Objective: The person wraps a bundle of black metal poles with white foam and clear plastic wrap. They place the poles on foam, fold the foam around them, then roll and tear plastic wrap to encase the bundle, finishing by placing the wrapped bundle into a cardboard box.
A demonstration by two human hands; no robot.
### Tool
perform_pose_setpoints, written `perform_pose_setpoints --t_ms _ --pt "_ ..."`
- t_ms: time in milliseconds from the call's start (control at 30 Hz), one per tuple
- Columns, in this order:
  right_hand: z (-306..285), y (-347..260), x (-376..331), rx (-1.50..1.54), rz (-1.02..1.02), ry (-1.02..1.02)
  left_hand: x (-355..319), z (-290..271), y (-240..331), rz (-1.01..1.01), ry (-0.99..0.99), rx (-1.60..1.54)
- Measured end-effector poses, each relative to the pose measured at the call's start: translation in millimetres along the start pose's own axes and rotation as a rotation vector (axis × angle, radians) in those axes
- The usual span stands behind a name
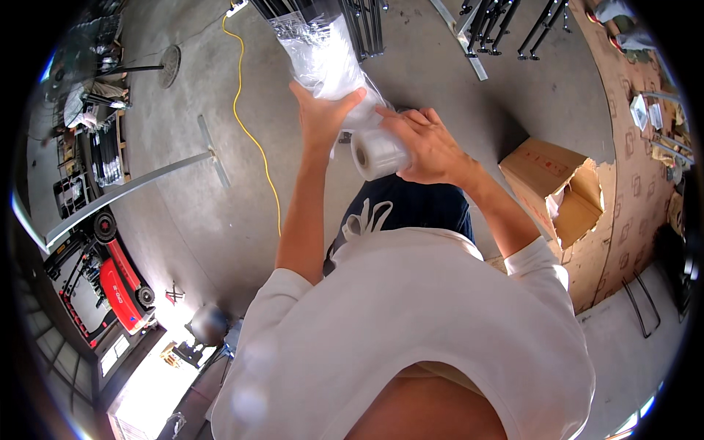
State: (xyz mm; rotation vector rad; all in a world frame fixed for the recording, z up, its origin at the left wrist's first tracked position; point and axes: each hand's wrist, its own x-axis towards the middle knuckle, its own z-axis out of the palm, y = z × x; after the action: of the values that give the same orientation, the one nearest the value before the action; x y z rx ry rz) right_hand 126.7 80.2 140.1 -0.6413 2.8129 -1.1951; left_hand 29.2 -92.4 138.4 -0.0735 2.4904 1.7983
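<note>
A bundle of black rods (295,9) points away from me at the top, its near end covered in clear plastic film (326,59). My left hand (323,117) is cupped round the near end of that wrapped bundle, thumb on the right side. In my right hand (429,147) is a roll of clear stretch film (379,154), its round core facing left. Film runs from the roll up to the wrapped end. Part of the roll is hidden under my right fingers.
A yellow cable (253,136) crosses the floor on my left, beside a metal stand (147,176). An open cardboard box (554,183) sits to the right. Black metal frames (491,29) stand at the far right. A red forklift (121,282) is at the lower left.
</note>
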Motion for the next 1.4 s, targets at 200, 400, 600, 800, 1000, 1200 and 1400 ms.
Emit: perform_pose_setpoints --t_ms 200,400,600,800,1000,1200,1400 --pt "-1 3 0 0.060 0.053 0.039 3 0 -11 0.019 -0.024 -0.055" --pt "-3 9 2 0.190 0.092 0.043 5 1 -15 0.070 -0.005 -0.047" --pt "-1 34 14 0.804 0.160 -0.028 3 -1 -11 0.071 -0.021 0.016" --pt "44 63 6 1.814 0.373 0.010 3 0 -4 0.015 -0.016 0.046" --pt "69 71 -5 2.278 0.323 0.221 5 -1 0 -0.025 -0.070 -0.132" --pt "46 93 -17 1.996 0.322 0.280 8 1 -6 -0.074 -0.072 -0.144" --pt "-18 81 -22 1.209 0.375 0.040 8 10 -13 -0.039 0.027 -0.152"
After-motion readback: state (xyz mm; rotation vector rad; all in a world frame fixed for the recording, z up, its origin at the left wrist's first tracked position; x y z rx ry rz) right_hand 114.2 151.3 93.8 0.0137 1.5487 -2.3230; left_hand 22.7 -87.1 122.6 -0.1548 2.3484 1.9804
